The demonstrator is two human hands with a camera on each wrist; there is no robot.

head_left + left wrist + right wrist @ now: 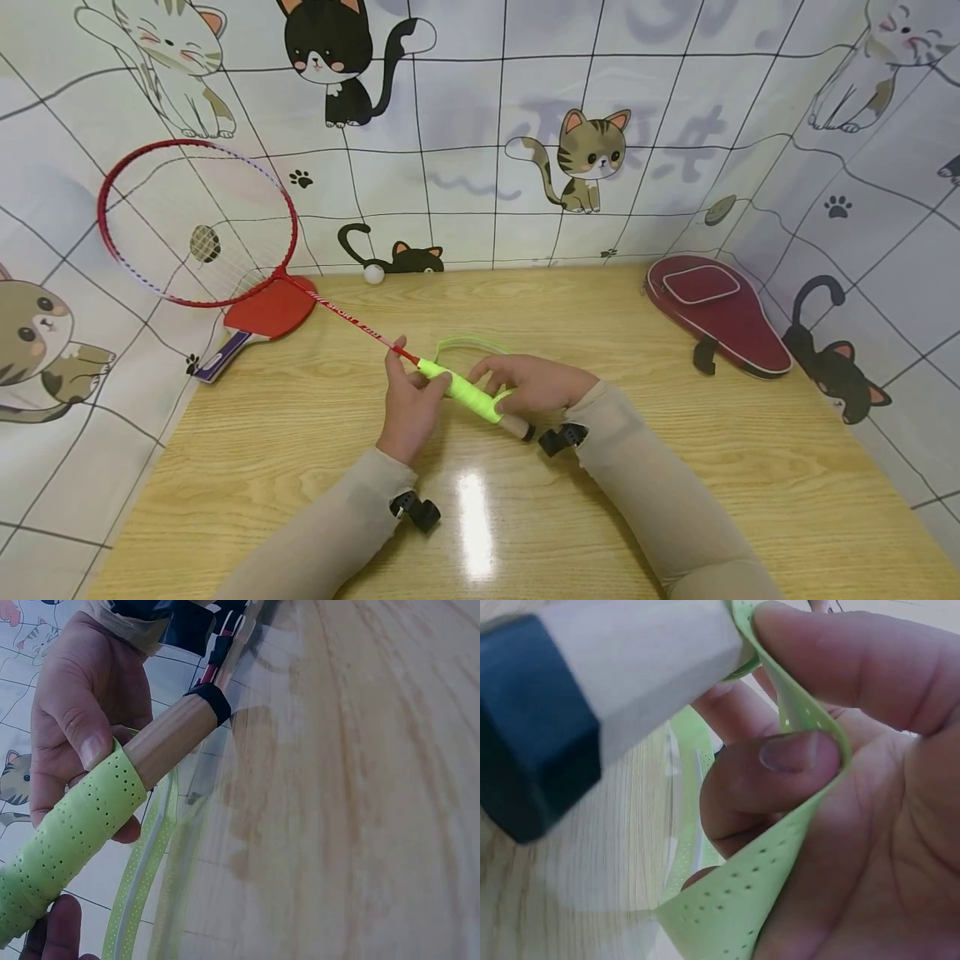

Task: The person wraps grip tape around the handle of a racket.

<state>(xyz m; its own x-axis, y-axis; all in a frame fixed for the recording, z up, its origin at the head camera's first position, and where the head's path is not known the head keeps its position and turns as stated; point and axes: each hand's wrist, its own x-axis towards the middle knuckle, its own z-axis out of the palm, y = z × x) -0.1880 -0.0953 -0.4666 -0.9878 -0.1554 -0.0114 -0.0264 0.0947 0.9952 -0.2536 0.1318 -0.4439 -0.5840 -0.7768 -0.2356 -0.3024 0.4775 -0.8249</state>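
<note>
A red and white badminton racket (348, 315) slants over the table, its head to the upper left. Perforated yellow-green grip tape (467, 392) covers most of its handle; a stretch of bare wood (169, 739) and a black end cap (540, 727) show at the butt. My left hand (411, 410) holds the handle near the shaft, thumb across the wrapped part. My right hand (546, 383) pinches the tape near the bare wood, with the strip (742, 889) looped round a finger. The tape's loose length (472, 340) arcs behind the handle.
At left on the wooden table (300, 467) lies a red table tennis bat (273, 310), partly under the racket head. A white ball (374, 274) sits by the back wall. A dark red bat case (716, 312) lies at the back right. Cat-patterned walls enclose the table.
</note>
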